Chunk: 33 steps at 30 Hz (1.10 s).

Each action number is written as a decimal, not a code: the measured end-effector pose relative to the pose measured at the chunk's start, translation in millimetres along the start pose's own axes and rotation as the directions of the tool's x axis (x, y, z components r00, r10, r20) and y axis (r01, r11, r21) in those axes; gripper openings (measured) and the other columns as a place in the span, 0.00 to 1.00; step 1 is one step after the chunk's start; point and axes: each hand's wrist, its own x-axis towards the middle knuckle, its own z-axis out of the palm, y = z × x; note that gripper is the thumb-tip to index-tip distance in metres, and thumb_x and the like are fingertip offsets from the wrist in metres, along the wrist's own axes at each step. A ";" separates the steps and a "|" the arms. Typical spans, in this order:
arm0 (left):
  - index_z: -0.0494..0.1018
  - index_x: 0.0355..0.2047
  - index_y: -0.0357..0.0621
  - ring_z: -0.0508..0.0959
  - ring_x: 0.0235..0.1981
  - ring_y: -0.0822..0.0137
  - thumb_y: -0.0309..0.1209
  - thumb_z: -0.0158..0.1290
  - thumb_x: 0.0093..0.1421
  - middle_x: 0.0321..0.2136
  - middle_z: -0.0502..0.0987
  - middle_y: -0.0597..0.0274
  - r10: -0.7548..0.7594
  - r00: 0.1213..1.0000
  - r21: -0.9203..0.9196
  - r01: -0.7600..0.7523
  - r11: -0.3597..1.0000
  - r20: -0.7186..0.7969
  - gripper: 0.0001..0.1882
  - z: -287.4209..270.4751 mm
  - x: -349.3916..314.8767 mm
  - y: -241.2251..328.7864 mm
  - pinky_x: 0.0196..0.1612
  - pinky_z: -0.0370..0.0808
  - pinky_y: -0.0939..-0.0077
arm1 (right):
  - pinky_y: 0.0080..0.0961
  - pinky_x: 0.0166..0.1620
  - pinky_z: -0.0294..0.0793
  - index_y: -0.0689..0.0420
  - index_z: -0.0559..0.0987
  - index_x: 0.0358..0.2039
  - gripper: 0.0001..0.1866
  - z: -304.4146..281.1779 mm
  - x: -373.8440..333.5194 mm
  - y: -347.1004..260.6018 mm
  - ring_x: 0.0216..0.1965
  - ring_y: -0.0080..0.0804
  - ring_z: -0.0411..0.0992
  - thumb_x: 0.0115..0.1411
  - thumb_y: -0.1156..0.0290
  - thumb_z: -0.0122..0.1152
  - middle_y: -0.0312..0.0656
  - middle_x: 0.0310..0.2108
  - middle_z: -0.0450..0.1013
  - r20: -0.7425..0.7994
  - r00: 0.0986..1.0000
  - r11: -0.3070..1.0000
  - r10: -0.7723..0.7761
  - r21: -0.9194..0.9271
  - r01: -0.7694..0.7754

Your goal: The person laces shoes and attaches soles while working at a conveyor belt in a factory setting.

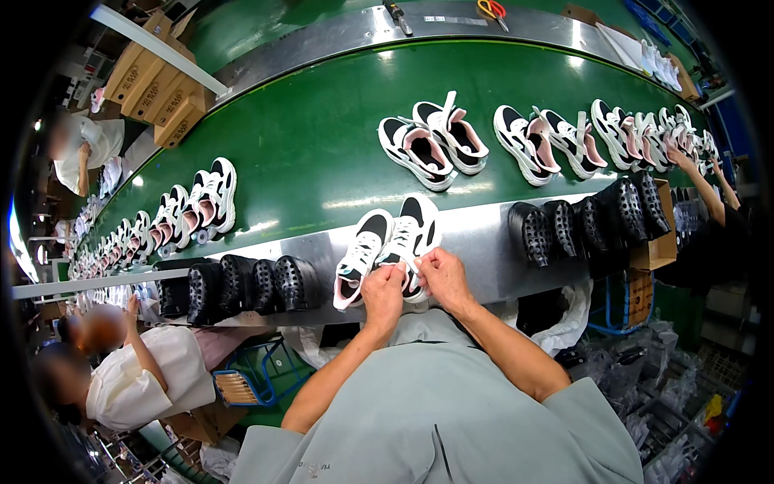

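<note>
Two black-and-white sneakers with pale pink lining rest side by side before me on the metal ledge (482, 273), toes pointing away. My left hand (382, 298) and my right hand (446, 280) are both at the right-hand sneaker (414, 219), around its opening near the laces. The fingers of each are pinched closed on its upper; exactly which part they grip is too small to tell. The left-hand sneaker (363, 244) stands against it, just beyond my left hand, its heel nearest me.
Beyond the ledge runs a green conveyor belt (306, 121) carrying more sneakers (418, 152). Black studded shoe forms line the ledge at left (292, 284) and right (530, 234). Scissors (492, 11) lie on the far rail. Co-workers (153, 375) sit at left; another's arms (700, 181) reach in at right.
</note>
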 end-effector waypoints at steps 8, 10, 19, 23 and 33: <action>0.80 0.31 0.31 0.74 0.25 0.62 0.35 0.57 0.64 0.23 0.78 0.54 0.228 0.973 0.182 -0.230 0.956 0.031 0.15 5.2 2.2 -13.9 0.33 0.69 0.67 | 0.28 0.25 0.75 0.64 0.77 0.32 0.08 -15.8 12.3 15.0 0.22 0.28 0.76 0.64 0.71 0.60 0.41 0.23 0.77 0.140 0.990 0.997 -0.021 -0.067 0.031; 0.80 0.31 0.32 0.76 0.27 0.57 0.35 0.57 0.64 0.25 0.79 0.52 0.294 0.952 0.278 -0.306 0.911 0.084 0.14 7.0 1.8 -12.8 0.35 0.71 0.65 | 0.31 0.27 0.76 0.64 0.77 0.32 0.09 -21.0 19.1 26.2 0.23 0.33 0.77 0.63 0.71 0.60 0.43 0.23 0.77 0.176 0.984 0.994 -0.032 -0.097 0.050; 0.76 0.39 0.40 0.74 0.36 0.51 0.25 0.65 0.52 0.32 0.73 0.55 0.659 0.744 0.466 -0.623 0.628 0.108 0.15 -16.0 5.8 20.8 0.39 0.72 0.58 | 0.43 0.38 0.75 0.63 0.75 0.38 0.13 -18.4 -11.8 -4.1 0.35 0.53 0.75 0.56 0.71 0.67 0.52 0.32 0.75 -0.007 0.977 0.858 -0.211 -0.481 0.182; 0.75 0.41 0.39 0.74 0.38 0.50 0.24 0.64 0.51 0.34 0.73 0.53 0.758 0.583 0.385 -0.797 0.465 0.293 0.16 -15.4 23.3 19.3 0.39 0.72 0.57 | 0.43 0.36 0.75 0.57 0.76 0.40 0.17 -6.0 -6.7 -8.5 0.37 0.48 0.72 0.50 0.72 0.73 0.45 0.37 0.69 0.037 0.708 0.503 -0.705 -0.677 0.537; 0.76 0.32 0.39 0.76 0.34 0.51 0.30 0.64 0.53 0.30 0.72 0.52 0.618 0.641 0.410 -0.767 0.493 0.455 0.10 -12.1 3.9 -7.4 0.35 0.74 0.58 | 0.41 0.32 0.73 0.57 0.73 0.29 0.09 -15.7 3.1 1.8 0.34 0.44 0.71 0.53 0.75 0.67 0.44 0.30 0.67 0.190 0.560 0.309 -0.806 -0.673 0.672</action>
